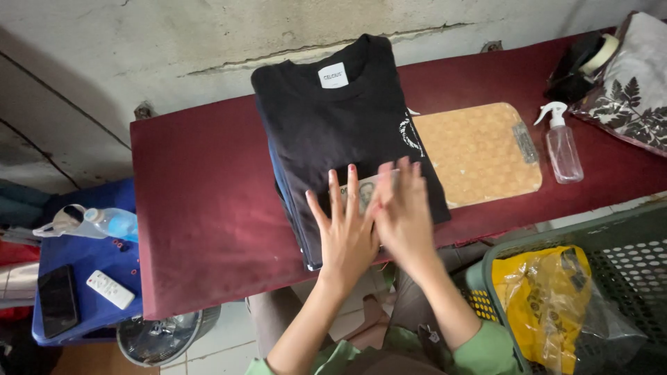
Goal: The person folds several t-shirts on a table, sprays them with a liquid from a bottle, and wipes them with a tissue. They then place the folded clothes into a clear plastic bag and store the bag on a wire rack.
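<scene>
Folded black shirts (340, 132) under flat, open left hand (347, 236) and right hand (404, 219) on maroon board (201, 201).

A dark red padded board (201, 208) runs across the view, in front of a cracked grey wall (139, 42). On its right part lies a brown clipboard (479, 153), and just beside it stands a clear spray bottle (561, 147) with a white trigger. At the far right end there is a tape dispenser (583, 66) and a bag with a leaf print (636, 83). Below, a green plastic basket (625, 243) holds a yellow plastic bag (542, 298). To the left, a blue stool (83, 258) carries a black phone (57, 300), a white remote control (110, 289) and a water bottle (111, 222).
</scene>
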